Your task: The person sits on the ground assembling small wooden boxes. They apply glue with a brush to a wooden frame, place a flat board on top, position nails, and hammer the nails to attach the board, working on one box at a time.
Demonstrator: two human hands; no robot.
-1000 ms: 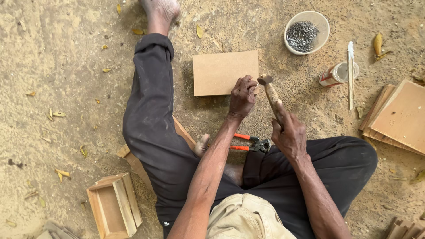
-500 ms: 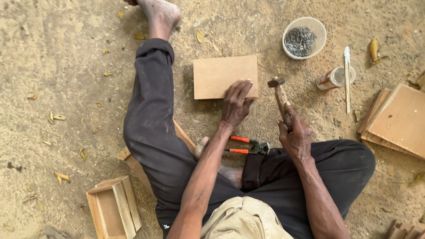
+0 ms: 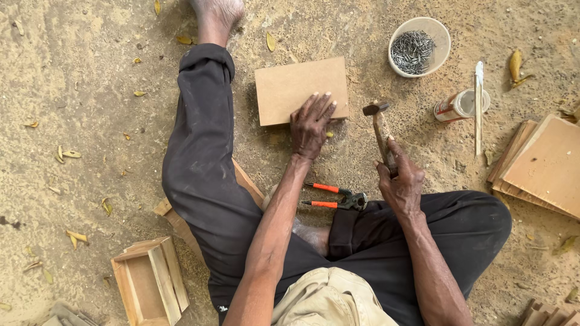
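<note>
Two hands, left hand (image 3: 311, 127) fingers spread on board (image 3: 284, 87) edge, right hand (image 3: 399, 181) gripping hammer (image 3: 380, 130) beside it

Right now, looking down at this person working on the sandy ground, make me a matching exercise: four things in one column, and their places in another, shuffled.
Things:
1. hammer
2. brown board
3. white bowl of nails
4. orange-handled pincers

Places:
A. under the fingers of the left hand
B. on the ground between the legs, near the knee
C. gripped by its wooden handle in the right hand
D. at the top right, beyond the hammer's head

Pairs: 1-C, 2-A, 3-D, 4-B
</note>
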